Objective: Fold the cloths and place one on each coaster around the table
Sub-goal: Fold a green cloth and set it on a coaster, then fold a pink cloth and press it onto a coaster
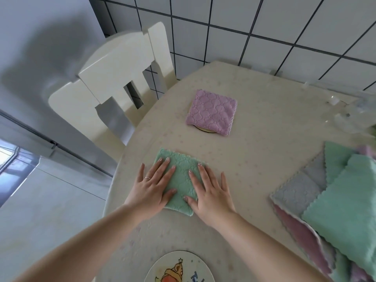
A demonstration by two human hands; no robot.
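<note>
Head view looks down on a round table (pixel 254 143) under a pale cream cloth, beside a wall of white tiles with dark grout. A cream wooden chair (pixel 114 78) stands at its far-left edge. Left hand (pixel 151 187) and right hand (pixel 211 193) press flat, fingers spread, on a folded green cloth (pixel 181 178). Beyond it a folded purple cloth (pixel 211 111) covers a coaster (pixel 205 129). Unfolded cloths (pixel 333 202) are piled at right; a cartoon-printed coaster (pixel 179 267) lies nearest.

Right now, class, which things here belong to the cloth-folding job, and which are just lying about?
Job: green cloth under left hand and right hand; purple cloth on coaster; cloth pile; picture coaster.
Lying about: chair; clear glassware, blurred.
</note>
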